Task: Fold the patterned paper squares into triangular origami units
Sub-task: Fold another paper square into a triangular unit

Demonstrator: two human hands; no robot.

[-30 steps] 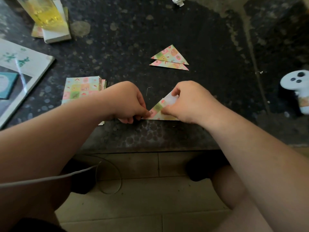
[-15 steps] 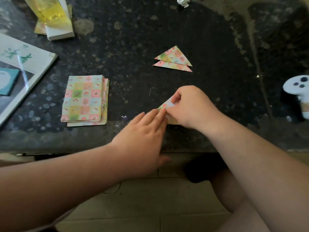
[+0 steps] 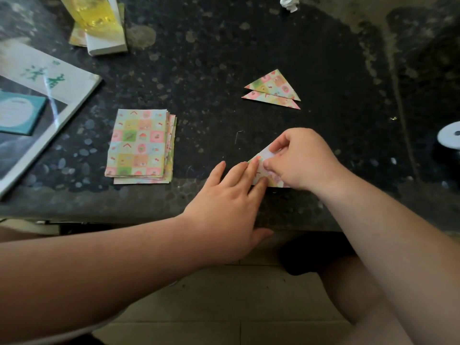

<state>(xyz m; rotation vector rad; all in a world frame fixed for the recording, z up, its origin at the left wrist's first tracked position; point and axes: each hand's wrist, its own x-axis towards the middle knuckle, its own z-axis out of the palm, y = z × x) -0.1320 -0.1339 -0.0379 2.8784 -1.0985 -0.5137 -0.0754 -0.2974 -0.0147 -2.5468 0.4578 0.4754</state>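
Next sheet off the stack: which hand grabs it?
Left, likely. The left hand lies flat, fingers only pressing the triangle, and the stack sits on its side. The right hand pinches the triangle.

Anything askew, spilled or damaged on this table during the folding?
Nothing looks spilled or torn. The stack of patterned squares is slightly fanned at its right edge, a crumpled white wad lies at the far edge, and the dark tabletop shows pale worn patches.

text: none legible | white booklet: green characters, too blurred to read
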